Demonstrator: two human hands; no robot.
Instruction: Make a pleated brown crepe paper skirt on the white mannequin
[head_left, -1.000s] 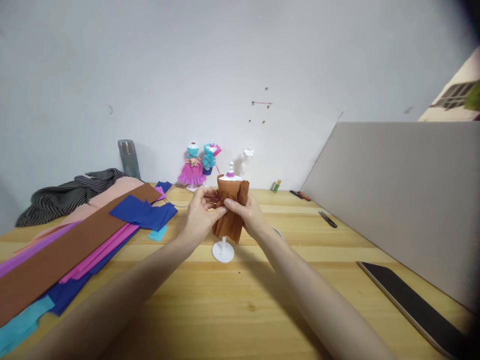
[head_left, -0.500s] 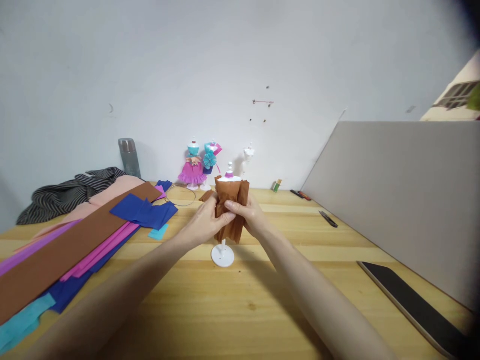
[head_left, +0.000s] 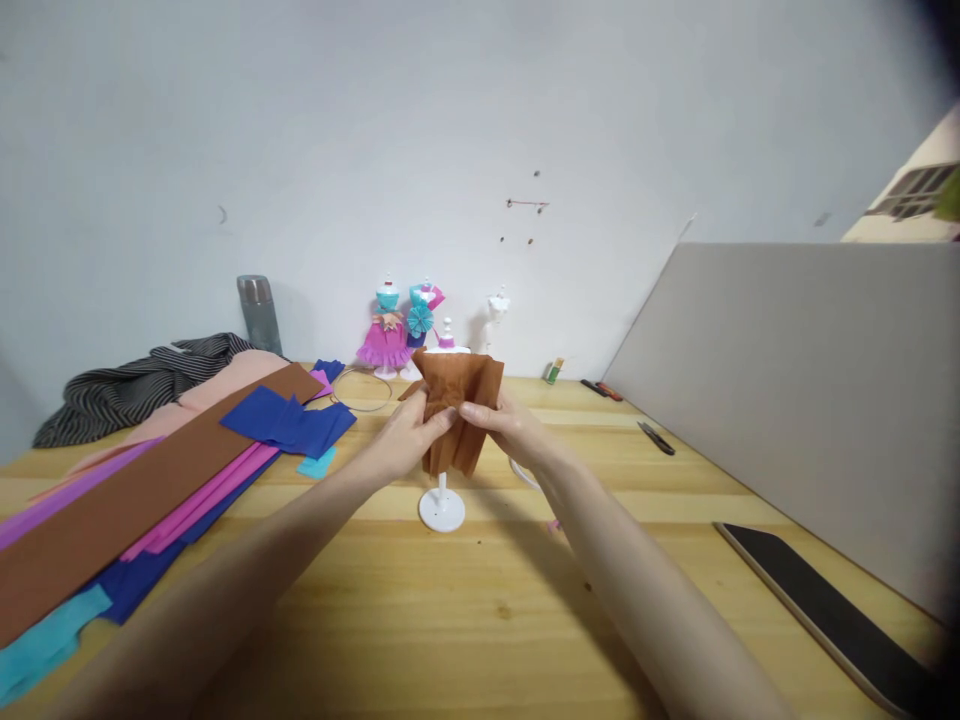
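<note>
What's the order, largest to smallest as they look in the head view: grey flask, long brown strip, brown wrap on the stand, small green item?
1. Long brown strip, though cut off by the frame
2. Brown wrap, partly covered by thumbs
3. Grey flask
4. Small green item

Wht mini mannequin [head_left: 442, 510] is standing approx. upright nr ctr, purple-banded neck showing at 12 o'clock, round base at 6. Brn sheet [head_left: 454, 382] is wrapping torso, puckering mid-front, flaring twd 2 o'clock; pleated hem is hanging abv base.
</note>
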